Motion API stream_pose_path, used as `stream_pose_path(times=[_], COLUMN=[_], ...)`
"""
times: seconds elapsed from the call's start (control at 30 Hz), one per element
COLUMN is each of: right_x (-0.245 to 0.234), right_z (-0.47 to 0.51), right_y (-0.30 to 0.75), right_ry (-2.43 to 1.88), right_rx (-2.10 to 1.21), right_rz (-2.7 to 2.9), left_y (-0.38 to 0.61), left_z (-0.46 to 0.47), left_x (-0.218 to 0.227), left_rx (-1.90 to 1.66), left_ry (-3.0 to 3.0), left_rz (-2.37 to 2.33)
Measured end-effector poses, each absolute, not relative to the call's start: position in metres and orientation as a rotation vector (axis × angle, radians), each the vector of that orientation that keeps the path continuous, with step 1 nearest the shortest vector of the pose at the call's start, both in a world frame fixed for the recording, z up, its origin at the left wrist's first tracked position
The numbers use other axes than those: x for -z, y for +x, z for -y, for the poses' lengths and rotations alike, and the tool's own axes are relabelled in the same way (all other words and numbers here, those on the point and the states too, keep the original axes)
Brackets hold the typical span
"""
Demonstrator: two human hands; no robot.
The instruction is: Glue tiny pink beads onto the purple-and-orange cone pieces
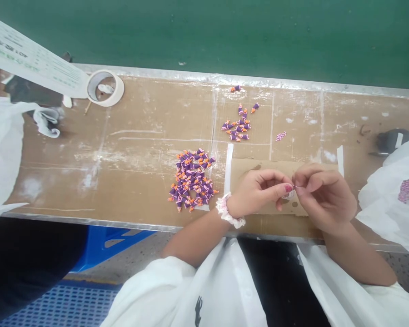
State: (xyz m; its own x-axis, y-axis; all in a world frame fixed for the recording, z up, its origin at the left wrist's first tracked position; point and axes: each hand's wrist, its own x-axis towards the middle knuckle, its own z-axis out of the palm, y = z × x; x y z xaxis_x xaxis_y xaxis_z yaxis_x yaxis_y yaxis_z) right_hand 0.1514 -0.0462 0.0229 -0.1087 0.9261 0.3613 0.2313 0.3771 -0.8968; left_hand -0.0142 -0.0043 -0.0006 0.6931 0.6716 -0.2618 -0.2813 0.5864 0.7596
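Note:
My left hand (267,188) and my right hand (325,193) meet over a taped-down cardboard piece (241,169), thumbs and forefingers pinched together. A tiny pinkish thing sits between the fingertips, too small to make out. Left of my left wrist lies a dense pile of small purple-and-orange figures (191,175) with pink trim. Farther back is a looser group of the same figures (242,123). A little cluster of pink bits (281,136) rests on the table beyond my hands.
White tape strips (228,168) edge the cardboard piece. A white plastic sheet with pink bits (378,195) lies at the right, by a dark object (391,141). A masking tape roll (117,91), a printed paper sheet (37,68) and another white plastic sheet (7,177) are at the left.

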Motion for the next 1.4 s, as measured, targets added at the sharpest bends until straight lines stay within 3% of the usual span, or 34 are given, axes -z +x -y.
stream_pose_path(times=[0.37,0.6,1.4], right_x=[-0.028,-0.035,-0.024], right_z=[0.047,0.048,0.047], right_y=[0.162,0.189,0.185], right_ry=[-1.1,-1.567,-1.444], right_rx=[-0.829,-0.84,-0.772], right_rz=[1.64,2.121,2.362], left_y=[-0.013,-0.011,-0.012], left_z=[0.006,0.0,-0.006], left_x=[0.0,0.009,-0.004], left_rx=[-0.77,-1.024,-0.764], left_ry=[0.785,0.657,0.362], left_rz=[-0.71,-0.802,-0.805])
